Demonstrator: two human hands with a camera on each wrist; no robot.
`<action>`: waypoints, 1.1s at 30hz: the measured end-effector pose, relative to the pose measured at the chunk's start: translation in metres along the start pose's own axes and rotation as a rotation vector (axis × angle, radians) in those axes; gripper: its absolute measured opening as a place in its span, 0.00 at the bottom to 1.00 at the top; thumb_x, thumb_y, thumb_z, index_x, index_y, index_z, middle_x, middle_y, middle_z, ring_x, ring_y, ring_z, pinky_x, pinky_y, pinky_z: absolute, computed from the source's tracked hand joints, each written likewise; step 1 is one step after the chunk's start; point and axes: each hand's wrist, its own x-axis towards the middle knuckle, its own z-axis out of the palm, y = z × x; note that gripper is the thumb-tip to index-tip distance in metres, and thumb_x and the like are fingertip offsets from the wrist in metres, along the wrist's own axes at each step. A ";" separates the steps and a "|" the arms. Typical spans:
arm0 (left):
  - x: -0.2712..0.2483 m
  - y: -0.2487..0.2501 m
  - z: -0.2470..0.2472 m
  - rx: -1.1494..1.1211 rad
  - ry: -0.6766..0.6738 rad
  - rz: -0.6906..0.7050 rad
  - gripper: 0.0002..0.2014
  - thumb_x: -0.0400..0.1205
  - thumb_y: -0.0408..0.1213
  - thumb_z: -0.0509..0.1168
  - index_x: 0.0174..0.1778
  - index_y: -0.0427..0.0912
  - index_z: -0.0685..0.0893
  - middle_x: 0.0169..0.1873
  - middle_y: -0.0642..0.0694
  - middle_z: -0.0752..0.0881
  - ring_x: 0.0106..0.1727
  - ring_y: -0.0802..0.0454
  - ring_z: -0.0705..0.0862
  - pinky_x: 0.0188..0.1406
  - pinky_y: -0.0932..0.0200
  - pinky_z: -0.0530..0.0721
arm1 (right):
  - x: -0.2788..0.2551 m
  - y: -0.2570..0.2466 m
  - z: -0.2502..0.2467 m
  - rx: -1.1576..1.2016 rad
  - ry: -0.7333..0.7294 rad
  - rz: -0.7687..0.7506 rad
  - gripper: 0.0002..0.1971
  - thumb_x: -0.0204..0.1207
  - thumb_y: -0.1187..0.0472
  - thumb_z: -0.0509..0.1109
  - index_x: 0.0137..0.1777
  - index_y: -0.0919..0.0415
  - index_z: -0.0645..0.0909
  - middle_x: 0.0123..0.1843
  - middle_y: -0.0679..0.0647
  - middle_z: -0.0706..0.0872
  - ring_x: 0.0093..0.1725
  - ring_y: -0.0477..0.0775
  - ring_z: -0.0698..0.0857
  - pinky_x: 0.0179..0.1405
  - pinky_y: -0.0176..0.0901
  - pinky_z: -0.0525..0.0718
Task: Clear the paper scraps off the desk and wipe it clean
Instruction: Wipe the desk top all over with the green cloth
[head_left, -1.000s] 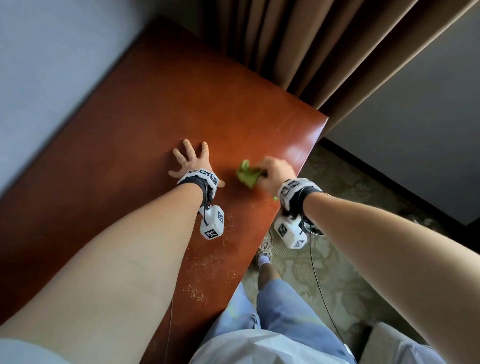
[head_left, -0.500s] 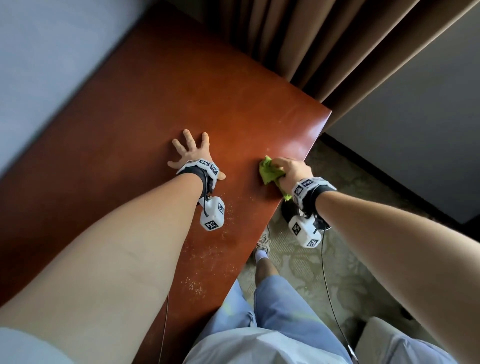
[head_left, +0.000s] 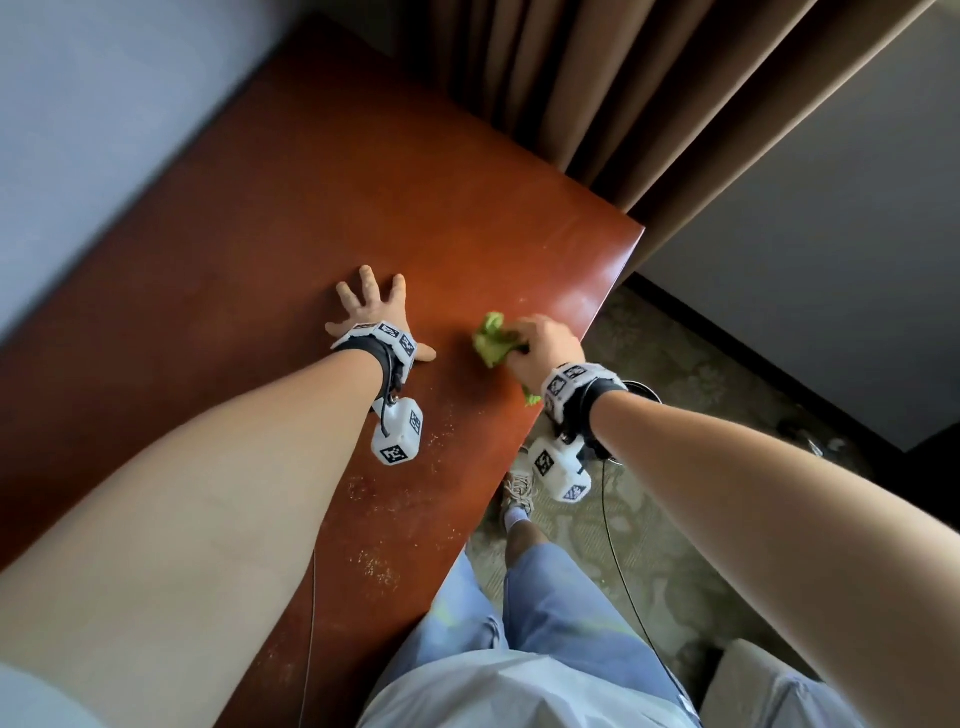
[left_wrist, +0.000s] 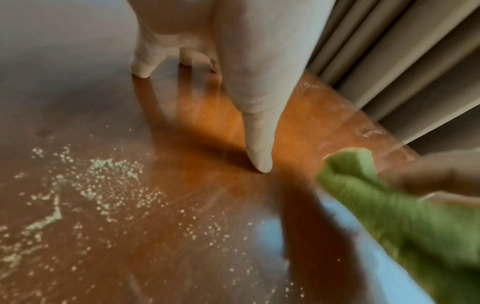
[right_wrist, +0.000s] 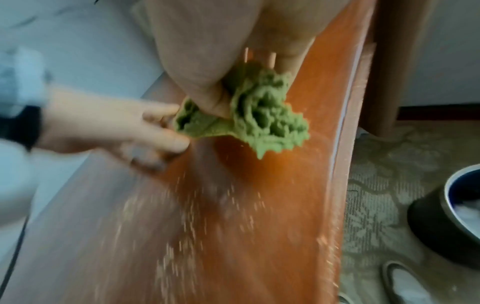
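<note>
Brown curtains (head_left: 597, 93) hang behind my red-brown desk (head_left: 291, 218). My left hand (head_left: 371, 312) lies flat, fingers spread, bracing me. My right hand (head_left: 545, 345) bunches the green cloth (head_left: 493, 340) tightly for scrubbing; pale crumbs (left_wrist: 103, 181), possibly paper, dust the near edge.

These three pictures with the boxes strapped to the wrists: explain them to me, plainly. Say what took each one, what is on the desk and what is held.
No machine here: a person is cleaning with bare hands. The white boxes are wrist cameras. The wide picture comes from a head camera looking down; the other two look along each hand. The left hand lies spread flat on the desk, holding nothing. The right hand grips a crumpled green cloth against the wood near the desk's edge. Pale crumbs lie scattered on the desk nearer the person. A dark bin stands on the carpet beside the desk.
</note>
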 end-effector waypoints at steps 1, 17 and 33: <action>0.000 0.001 0.002 0.006 0.004 0.003 0.61 0.66 0.63 0.77 0.85 0.57 0.41 0.84 0.43 0.32 0.83 0.31 0.37 0.73 0.21 0.61 | 0.008 0.007 -0.005 0.053 0.100 0.088 0.21 0.70 0.63 0.66 0.62 0.47 0.85 0.54 0.51 0.85 0.54 0.58 0.85 0.49 0.43 0.82; -0.007 -0.004 0.007 -0.037 0.044 0.026 0.57 0.67 0.58 0.78 0.85 0.54 0.48 0.85 0.46 0.37 0.84 0.35 0.39 0.76 0.24 0.58 | 0.006 -0.010 0.013 -0.179 -0.190 -0.284 0.26 0.73 0.66 0.64 0.68 0.41 0.81 0.66 0.45 0.83 0.63 0.55 0.83 0.62 0.42 0.80; -0.122 -0.128 0.026 -0.310 0.187 -0.270 0.39 0.77 0.53 0.72 0.81 0.46 0.66 0.77 0.43 0.70 0.76 0.40 0.70 0.70 0.41 0.76 | 0.009 -0.098 0.021 -0.016 -0.228 -0.289 0.21 0.73 0.62 0.63 0.64 0.47 0.85 0.56 0.58 0.89 0.49 0.62 0.88 0.48 0.47 0.88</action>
